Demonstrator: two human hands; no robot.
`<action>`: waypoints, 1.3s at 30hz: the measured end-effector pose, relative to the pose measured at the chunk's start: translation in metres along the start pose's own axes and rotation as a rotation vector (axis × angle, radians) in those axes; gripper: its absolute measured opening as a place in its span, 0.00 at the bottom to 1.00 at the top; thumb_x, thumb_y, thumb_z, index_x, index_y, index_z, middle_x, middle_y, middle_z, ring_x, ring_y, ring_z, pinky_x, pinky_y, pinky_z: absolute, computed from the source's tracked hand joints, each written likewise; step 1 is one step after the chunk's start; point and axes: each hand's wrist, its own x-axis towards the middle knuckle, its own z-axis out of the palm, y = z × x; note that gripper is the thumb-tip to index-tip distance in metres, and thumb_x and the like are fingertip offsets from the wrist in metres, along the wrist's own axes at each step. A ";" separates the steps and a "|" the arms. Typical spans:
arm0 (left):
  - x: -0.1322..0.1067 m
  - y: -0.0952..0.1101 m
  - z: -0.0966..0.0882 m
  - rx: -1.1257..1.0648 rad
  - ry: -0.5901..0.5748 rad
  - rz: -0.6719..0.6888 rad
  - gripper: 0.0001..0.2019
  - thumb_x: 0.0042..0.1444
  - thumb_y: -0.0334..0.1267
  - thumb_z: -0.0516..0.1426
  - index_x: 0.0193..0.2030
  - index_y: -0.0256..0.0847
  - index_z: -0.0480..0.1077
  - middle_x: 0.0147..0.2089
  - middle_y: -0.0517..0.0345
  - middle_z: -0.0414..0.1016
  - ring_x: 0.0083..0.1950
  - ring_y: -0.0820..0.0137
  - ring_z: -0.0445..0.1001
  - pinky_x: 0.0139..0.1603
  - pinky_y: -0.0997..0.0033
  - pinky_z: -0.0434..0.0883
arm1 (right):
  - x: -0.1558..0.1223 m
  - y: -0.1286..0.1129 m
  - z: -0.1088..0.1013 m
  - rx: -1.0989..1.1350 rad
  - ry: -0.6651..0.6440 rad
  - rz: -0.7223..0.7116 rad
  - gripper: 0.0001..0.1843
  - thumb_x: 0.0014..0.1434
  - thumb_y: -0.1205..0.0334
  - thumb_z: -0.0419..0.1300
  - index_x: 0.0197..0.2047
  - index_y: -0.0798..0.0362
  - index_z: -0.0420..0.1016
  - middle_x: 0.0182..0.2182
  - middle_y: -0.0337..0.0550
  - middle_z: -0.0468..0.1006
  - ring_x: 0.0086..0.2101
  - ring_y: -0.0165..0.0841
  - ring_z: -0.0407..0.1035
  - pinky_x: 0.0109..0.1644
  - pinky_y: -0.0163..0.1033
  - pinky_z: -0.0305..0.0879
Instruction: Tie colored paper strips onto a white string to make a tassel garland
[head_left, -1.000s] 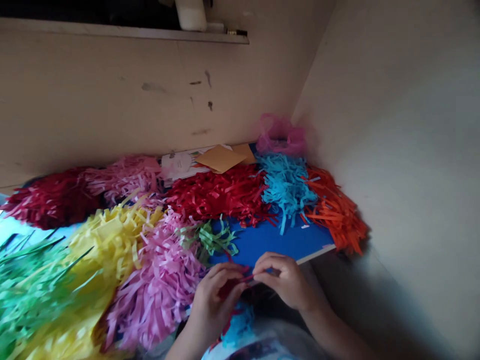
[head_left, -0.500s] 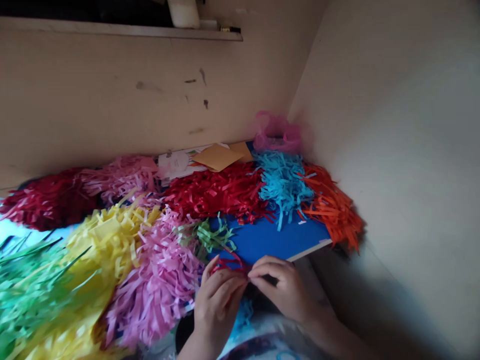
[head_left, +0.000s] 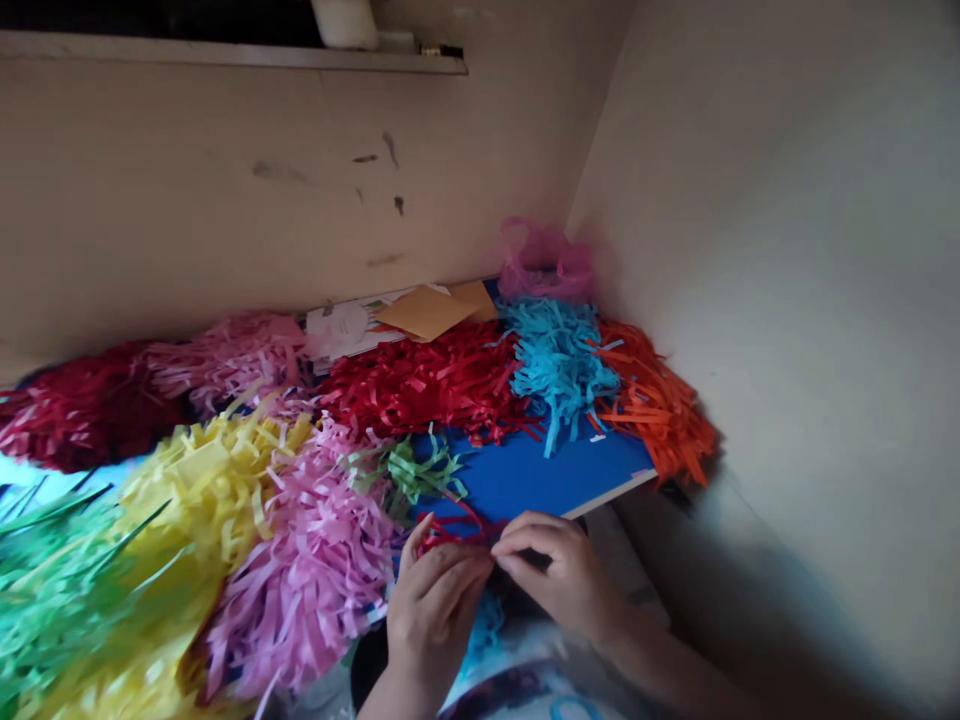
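Note:
At the table's front edge my left hand (head_left: 439, 605) is closed, its fingers pinched on a bunch of red fringed paper strips (head_left: 457, 525). Facing it, my right hand (head_left: 559, 570) makes a pinch, thumb and forefinger meeting close to my left fingertips at the end of the red paper. What exactly lies between the right fingertips is too small to make out. A small green paper fringe (head_left: 424, 470) lies just behind the red strips. To the left is a large pink-purple fringe pile (head_left: 322, 550). Some blue strips (head_left: 486, 625) show below my hands, near my lap.
Fringed paper piles cover the blue table (head_left: 517, 478): yellow (head_left: 202, 480), green (head_left: 60, 590), dark red (head_left: 97, 405), red (head_left: 431, 380), light blue (head_left: 562, 355) and orange (head_left: 660, 410). Brown envelopes (head_left: 427, 312) and a pink plastic bag (head_left: 544, 262) lie by the wall. A shelf (head_left: 225, 52) hangs above.
The view has shifted slightly, so the table and wall things sit a little further left. Both hands keep nearly the same pinching pose at the red strips.

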 end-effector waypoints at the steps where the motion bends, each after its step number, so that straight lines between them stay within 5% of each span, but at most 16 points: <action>1: 0.000 0.000 0.000 -0.008 -0.012 -0.009 0.08 0.56 0.24 0.59 0.39 0.42 0.72 0.35 0.63 0.81 0.36 0.74 0.79 0.67 0.57 0.61 | 0.000 0.000 0.000 -0.003 0.003 0.000 0.08 0.56 0.72 0.62 0.33 0.50 0.81 0.31 0.40 0.81 0.33 0.29 0.75 0.41 0.30 0.69; 10: -0.006 -0.002 0.015 -0.043 -0.030 -0.100 0.09 0.56 0.25 0.59 0.39 0.44 0.70 0.33 0.65 0.80 0.34 0.75 0.79 0.65 0.62 0.63 | 0.001 -0.003 0.005 -0.061 0.065 -0.033 0.10 0.55 0.73 0.60 0.32 0.51 0.80 0.30 0.41 0.81 0.32 0.30 0.75 0.40 0.32 0.70; 14: -0.008 -0.001 0.013 -0.087 -0.081 -0.248 0.04 0.57 0.31 0.59 0.33 0.45 0.71 0.30 0.64 0.79 0.35 0.70 0.80 0.56 0.65 0.71 | -0.005 0.002 -0.009 -0.067 0.003 -0.010 0.08 0.57 0.71 0.60 0.34 0.50 0.80 0.32 0.41 0.81 0.34 0.30 0.75 0.41 0.32 0.69; 20: -0.010 0.001 -0.014 -0.325 -0.221 -0.640 0.07 0.56 0.42 0.61 0.30 0.43 0.76 0.28 0.59 0.79 0.30 0.69 0.77 0.30 0.77 0.72 | -0.039 0.064 -0.028 -0.567 -0.441 0.281 0.07 0.57 0.69 0.61 0.34 0.50 0.81 0.33 0.42 0.81 0.34 0.35 0.75 0.37 0.34 0.64; 25: -0.009 -0.001 -0.007 -0.549 -0.245 -0.841 0.11 0.54 0.46 0.62 0.29 0.41 0.78 0.27 0.56 0.78 0.29 0.69 0.75 0.31 0.76 0.70 | -0.051 0.111 -0.018 -0.680 -0.513 0.396 0.11 0.55 0.75 0.58 0.27 0.54 0.79 0.30 0.46 0.80 0.33 0.36 0.74 0.35 0.35 0.62; 28: -0.012 -0.001 -0.004 -0.735 -0.203 -1.088 0.14 0.51 0.49 0.64 0.34 0.39 0.78 0.28 0.55 0.78 0.29 0.70 0.74 0.30 0.77 0.68 | -0.049 0.097 -0.027 -0.617 -0.459 0.373 0.09 0.58 0.72 0.58 0.32 0.53 0.79 0.35 0.44 0.79 0.36 0.35 0.73 0.38 0.34 0.63; 31: -0.013 0.000 0.000 -0.987 -0.142 -1.279 0.16 0.46 0.48 0.68 0.35 0.38 0.77 0.30 0.54 0.80 0.31 0.70 0.76 0.31 0.77 0.69 | -0.047 0.059 -0.030 -0.313 -0.288 0.341 0.08 0.59 0.70 0.58 0.33 0.52 0.78 0.35 0.42 0.79 0.37 0.32 0.73 0.42 0.33 0.65; 35: -0.010 0.004 0.010 -1.246 -0.039 -1.384 0.14 0.43 0.42 0.70 0.31 0.39 0.73 0.29 0.56 0.80 0.29 0.71 0.76 0.32 0.75 0.71 | -0.035 0.011 -0.013 0.064 -0.167 0.438 0.06 0.60 0.64 0.58 0.31 0.52 0.75 0.23 0.35 0.75 0.22 0.27 0.69 0.28 0.29 0.63; 39: -0.009 0.006 0.011 -1.306 0.043 -1.408 0.14 0.42 0.41 0.71 0.31 0.38 0.72 0.26 0.56 0.79 0.27 0.73 0.75 0.30 0.77 0.70 | -0.014 -0.005 0.005 0.039 -0.035 0.376 0.06 0.58 0.64 0.58 0.31 0.53 0.74 0.23 0.36 0.76 0.22 0.27 0.68 0.28 0.29 0.63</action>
